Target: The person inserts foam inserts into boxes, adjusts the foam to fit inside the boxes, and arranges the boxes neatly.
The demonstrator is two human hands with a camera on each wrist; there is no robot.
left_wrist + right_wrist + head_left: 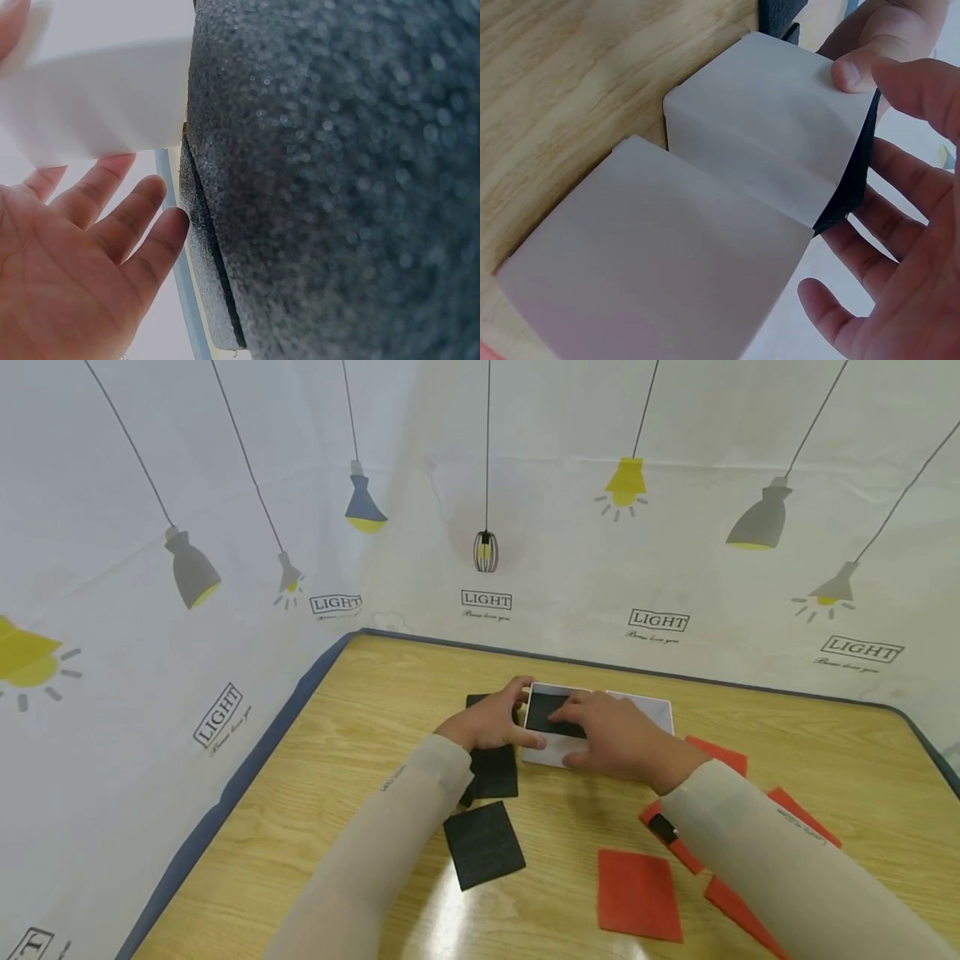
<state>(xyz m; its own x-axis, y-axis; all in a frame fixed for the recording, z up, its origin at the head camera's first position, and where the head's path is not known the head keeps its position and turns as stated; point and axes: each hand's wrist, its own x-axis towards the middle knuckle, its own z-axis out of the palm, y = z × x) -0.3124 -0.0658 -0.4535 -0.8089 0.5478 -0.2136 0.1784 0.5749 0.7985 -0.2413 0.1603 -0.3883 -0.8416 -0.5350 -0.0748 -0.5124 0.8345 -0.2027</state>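
Observation:
My left hand point(491, 720) holds a white open-topped box point(555, 750) by its left side, thumb on the near wall and fingers at the far side. Inside the box opening lies a black foam-like square point(542, 708). My right hand point(624, 737) reaches over from the right, fingers touching this black square. In the right wrist view, its edge point(859, 176) sticks out past the box rim, and the right fingers point(870, 251) rest against it, extended. A second white box point(654, 708) stands directly right of the first, partly behind the right hand.
Black squares point(486, 847) lie left of the boxes, some beneath the left wrist. Several red squares point(639, 893) are spread at the right, partly under the right forearm. A small black piece point(663, 828) lies on one red square. A printed curtain point(555, 527) borders the wooden table point(322, 827).

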